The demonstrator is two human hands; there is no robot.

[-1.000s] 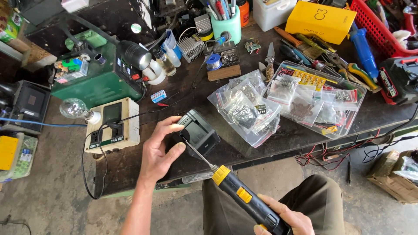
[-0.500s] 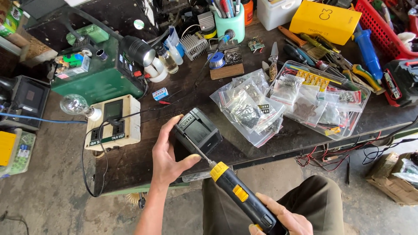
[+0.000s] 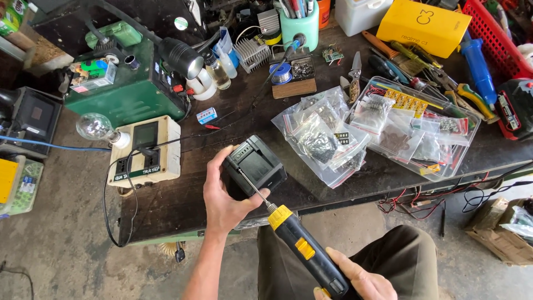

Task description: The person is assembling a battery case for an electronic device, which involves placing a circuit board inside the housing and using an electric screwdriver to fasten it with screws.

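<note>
My left hand (image 3: 222, 197) grips a black box-shaped battery pack (image 3: 256, 166) and holds it at the near edge of the dark workbench (image 3: 177, 203). My right hand (image 3: 355, 283) holds a yellow and black electric screwdriver (image 3: 308, 253) by its handle. Its thin metal bit (image 3: 250, 180) reaches up and left onto the top of the pack, close to my left thumb.
Clear bags of small parts (image 3: 327, 136) and a clear tray of more bags (image 3: 413, 130) lie to the right. A cream socket box with a bulb (image 3: 144, 150), a green machine (image 3: 127, 83), a lamp (image 3: 180, 55), a teal tool cup (image 3: 300, 25), hand tools and a yellow box (image 3: 425, 25) crowd the back.
The battery pack has been lifted and turned toward me in my left hand. The screwdriver bit stays on it, shifted slightly with the pack.
</note>
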